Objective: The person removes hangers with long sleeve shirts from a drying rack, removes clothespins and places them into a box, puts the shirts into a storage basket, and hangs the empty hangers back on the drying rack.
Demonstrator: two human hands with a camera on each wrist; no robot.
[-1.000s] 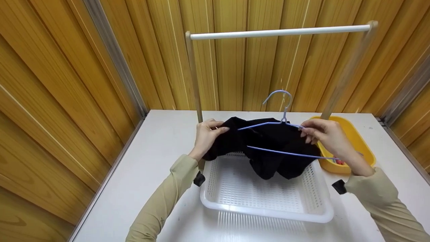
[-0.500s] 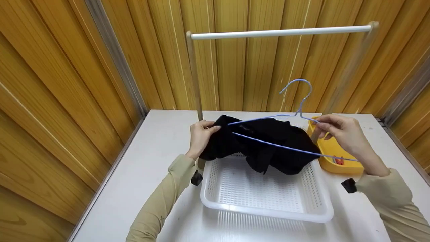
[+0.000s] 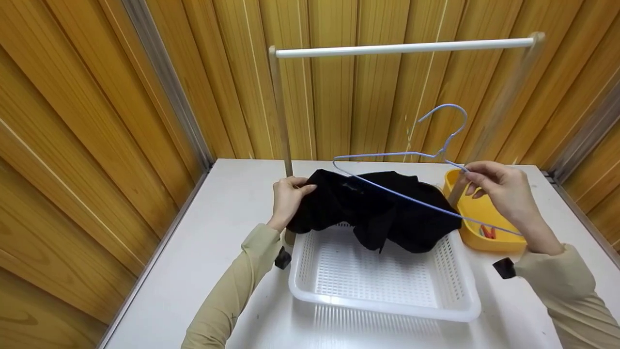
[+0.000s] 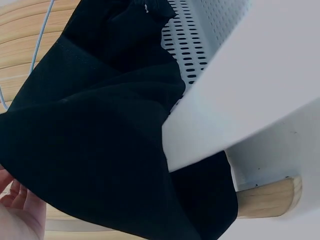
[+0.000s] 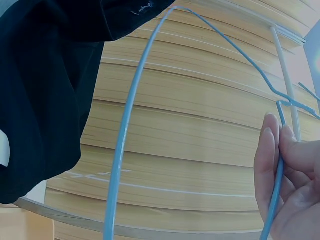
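Note:
My left hand (image 3: 289, 198) pinches the upper left edge of a black cloth garment (image 3: 368, 203), which droops in folds over the back of a white basket (image 3: 387, 306). In the left wrist view the garment (image 4: 100, 150) fills the middle, and the hand (image 4: 22, 212) shows at the lower left edge. My right hand (image 3: 503, 189) pinches the right shoulder of a blue wire hanger (image 3: 387, 154) between thumb and fingers. The hanger is tilted, hook up, its left end in front of and above the garment. In the right wrist view the hanger's wire (image 5: 280, 180) runs through the right hand (image 5: 290, 185).
A rack with a white rail (image 3: 402, 48) and wooden posts stands behind the basket. At the right is a yellow tray (image 3: 494, 247) with red clothespins (image 3: 488, 231) in it. Wood-patterned walls (image 3: 334, 106) enclose the white table (image 3: 232, 194) at the back and sides.
The hanger has come out of the garment, moving up and right with my right hand. My left hand has shifted slightly left, still pinching the garment.

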